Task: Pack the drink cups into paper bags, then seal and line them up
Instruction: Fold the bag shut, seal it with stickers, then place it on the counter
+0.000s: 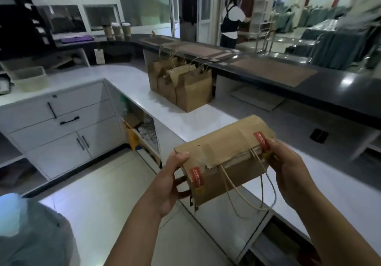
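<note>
I hold a brown paper bag (224, 154) with its top folded over, at the near edge of the white counter (185, 119). Two red sticker strips seal the flap, one at the left (196, 175) and one at the right (261, 141). My left hand (175, 179) grips the bag's left end, thumb on top. My right hand (288, 173) pinches the right end at the red sticker. The twine handles (247, 193) hang down in front. Three more paper bags (181, 84) stand in a row farther back on the counter. Three lidded drink cups (117, 31) stand on the dark ledge at the back left.
A dark raised bar top (288, 76) with brown mats runs along the right. White drawers and cabinets (61, 125) are at the left, open shelves below the counter. A person (231, 22) stands behind the bar. A small black object (319, 135) lies on the counter at right.
</note>
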